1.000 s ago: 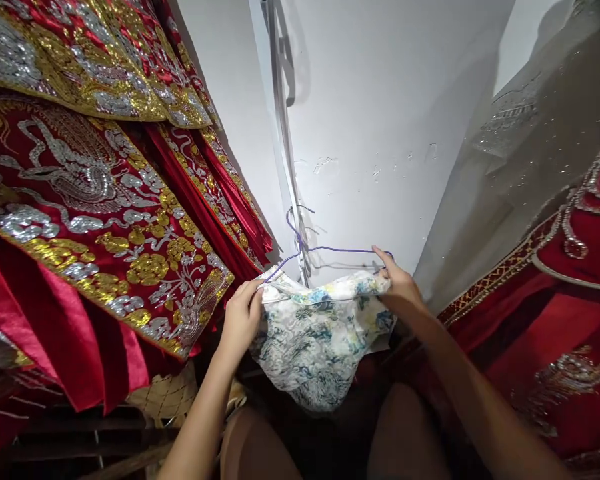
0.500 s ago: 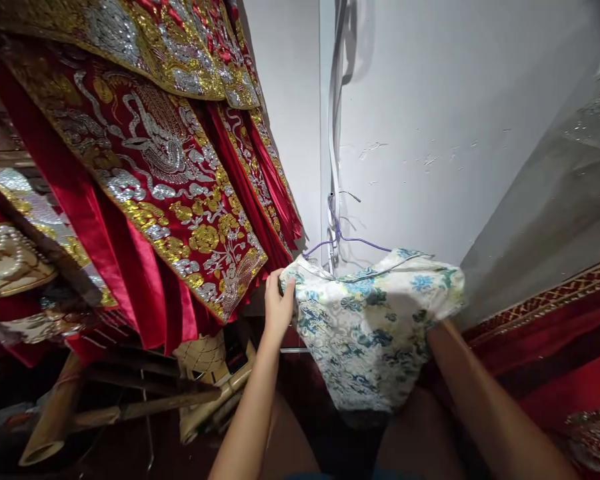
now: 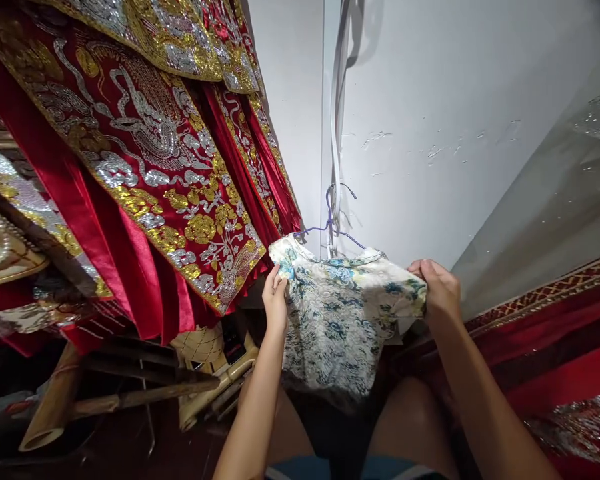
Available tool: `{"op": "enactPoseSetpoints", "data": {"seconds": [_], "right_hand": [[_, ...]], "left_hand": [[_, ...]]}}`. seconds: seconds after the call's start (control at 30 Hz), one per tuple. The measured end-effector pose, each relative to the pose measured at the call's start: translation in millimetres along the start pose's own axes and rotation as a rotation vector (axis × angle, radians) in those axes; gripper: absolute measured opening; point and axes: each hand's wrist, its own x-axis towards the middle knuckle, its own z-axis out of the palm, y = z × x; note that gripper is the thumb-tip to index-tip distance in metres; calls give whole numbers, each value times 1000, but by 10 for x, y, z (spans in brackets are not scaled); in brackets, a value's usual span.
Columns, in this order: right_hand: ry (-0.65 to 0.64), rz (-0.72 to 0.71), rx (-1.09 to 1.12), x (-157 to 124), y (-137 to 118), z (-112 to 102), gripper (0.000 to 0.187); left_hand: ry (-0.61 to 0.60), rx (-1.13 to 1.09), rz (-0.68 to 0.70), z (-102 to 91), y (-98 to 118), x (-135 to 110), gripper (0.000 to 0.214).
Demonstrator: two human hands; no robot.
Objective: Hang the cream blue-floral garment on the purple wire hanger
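Look, the purple hanger's ends hide inside your floral top, whose hem blurs into shadow; the frame's top crops the red embroidered cloth, its bottom your forearms!

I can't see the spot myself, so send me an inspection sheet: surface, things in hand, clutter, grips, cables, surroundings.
Surface: no worktop seen; dark floor shows at lower left.
Things in hand: floral top on a purple hanger; what the hook rests on is unclear.
Clutter: bamboo pieces and a tan netted object, lower left.
Grips: right grip pinches one sleeve end; left grip is at the other sleeve's edge, pinch unclear.
Cables: pale strip runs down the wall; cable or strap, cannot tell.
Surroundings: red embroidered costume on the left, red fabric at lower right.
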Motion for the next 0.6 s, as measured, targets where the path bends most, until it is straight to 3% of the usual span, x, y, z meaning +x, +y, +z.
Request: {"op": "enactPoseSetpoints", "data": {"seconds": [0.1,0.27,0.37,0.47,0.53,0.6], "right_hand": [[-73,18,-8,-11,-240,147,40],[-473,100,-125,-153,-361,222,52],[-398,137,-33,-194,-267,161,52],[-256,183,110,-98,-264,186,48],[-260,143,182,-6,-359,269,42],[-351,110,221,40,-501,357,39]], "left_hand": [[17,-32,42,68,55,31,64],[22,167,96,-55,-34,65,60],[34,305,130,-149,-17,57,65],[-40,516,330,-144,175,55,79],[-137,694,482,-81,348,81,93],[-206,834,549,3,484,126,108]]}}
